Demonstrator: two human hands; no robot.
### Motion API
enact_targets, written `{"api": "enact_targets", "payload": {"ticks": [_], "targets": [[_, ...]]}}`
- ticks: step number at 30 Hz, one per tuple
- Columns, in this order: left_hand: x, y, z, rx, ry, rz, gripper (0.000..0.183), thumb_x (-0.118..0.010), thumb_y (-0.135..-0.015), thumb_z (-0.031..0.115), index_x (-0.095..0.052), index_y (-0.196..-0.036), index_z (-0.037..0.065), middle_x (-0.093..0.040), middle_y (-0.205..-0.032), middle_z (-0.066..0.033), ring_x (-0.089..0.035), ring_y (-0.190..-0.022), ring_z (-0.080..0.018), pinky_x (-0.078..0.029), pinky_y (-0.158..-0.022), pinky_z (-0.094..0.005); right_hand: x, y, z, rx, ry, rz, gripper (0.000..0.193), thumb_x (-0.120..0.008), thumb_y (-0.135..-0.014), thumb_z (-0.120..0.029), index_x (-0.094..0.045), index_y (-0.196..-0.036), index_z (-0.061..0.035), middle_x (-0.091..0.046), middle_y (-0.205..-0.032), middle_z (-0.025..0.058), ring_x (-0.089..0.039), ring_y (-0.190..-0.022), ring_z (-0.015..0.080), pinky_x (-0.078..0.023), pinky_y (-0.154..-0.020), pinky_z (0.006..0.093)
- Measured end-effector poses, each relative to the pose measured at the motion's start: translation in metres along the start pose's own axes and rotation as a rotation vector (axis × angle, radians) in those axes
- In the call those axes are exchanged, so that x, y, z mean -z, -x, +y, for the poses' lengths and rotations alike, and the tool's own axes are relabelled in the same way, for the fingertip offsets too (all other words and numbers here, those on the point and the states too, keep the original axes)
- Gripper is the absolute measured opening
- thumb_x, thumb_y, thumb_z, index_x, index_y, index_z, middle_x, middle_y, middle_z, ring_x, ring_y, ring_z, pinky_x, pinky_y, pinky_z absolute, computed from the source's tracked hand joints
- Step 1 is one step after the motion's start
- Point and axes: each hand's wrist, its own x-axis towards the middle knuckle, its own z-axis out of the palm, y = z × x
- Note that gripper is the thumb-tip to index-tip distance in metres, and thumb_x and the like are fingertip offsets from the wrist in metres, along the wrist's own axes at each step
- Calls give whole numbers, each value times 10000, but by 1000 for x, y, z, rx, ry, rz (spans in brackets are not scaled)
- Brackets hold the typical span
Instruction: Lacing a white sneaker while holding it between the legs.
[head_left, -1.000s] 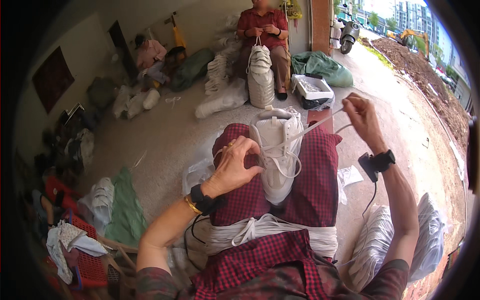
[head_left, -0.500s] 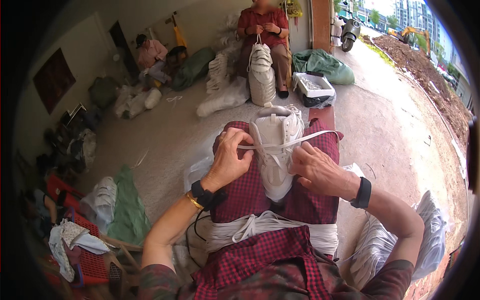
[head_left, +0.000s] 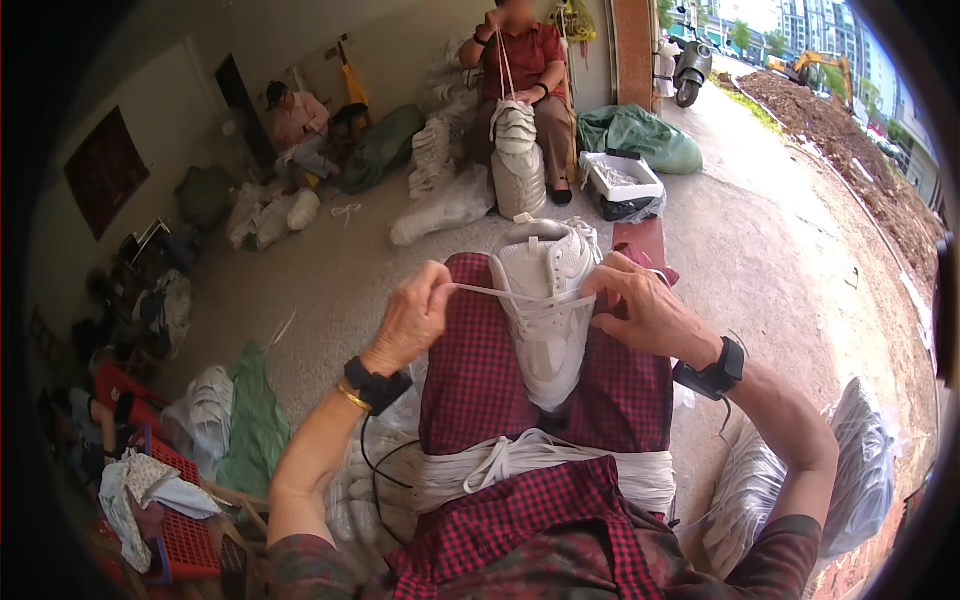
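A white sneaker rests upright between my thighs on a red-and-black checked apron, its toe toward me. Across its front runs a flat white shoelace, partly threaded through the lower eyelets. My left hand, left of the shoe, pinches one stretch of the lace and holds it taut. Close against the shoe's right side, my right hand has its fingers curled on the lace; its exact grip is partly hidden. A thick bundle of white laces lies across my lap.
Stacked white shoe parts in plastic stand at my right. To the left are a red plastic basket with cloths and a green sack. Ahead, a seated person handles laces above stacked shoes, beside a white tray.
My left hand has moved left, away from the shoe, drawing the lace out straight. My right hand has risen slightly along the shoe's side. The person ahead has raised one hand with laces.
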Motion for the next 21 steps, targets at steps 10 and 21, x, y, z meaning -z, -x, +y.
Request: {"api": "enact_targets", "payload": {"ticks": [10, 21], "targets": [[62, 18, -63, 175, -303, 55, 77, -617, -924, 74, -568, -934, 16, -629, -770, -151, -640, -700, -314, -491, -653, -415, -17, -3, 11, 90, 101, 15, 614, -694, -708, 54, -492, -1261, -120, -550, -965, 80, -612, -909, 249, -517, -732, 369], [-13, -24, 33, -87, -58, 21, 416, -684, -877, 178, -573, -1258, 51, -597, -1237, -134, -602, -1141, -263, -523, -852, -376, -4, -44, -9, 427, 316, 277, 281, -629, -796, -63, -567, -1069, -34, -545, -1072, 152, -522, -970, 342, -445, -875, 455]]}}
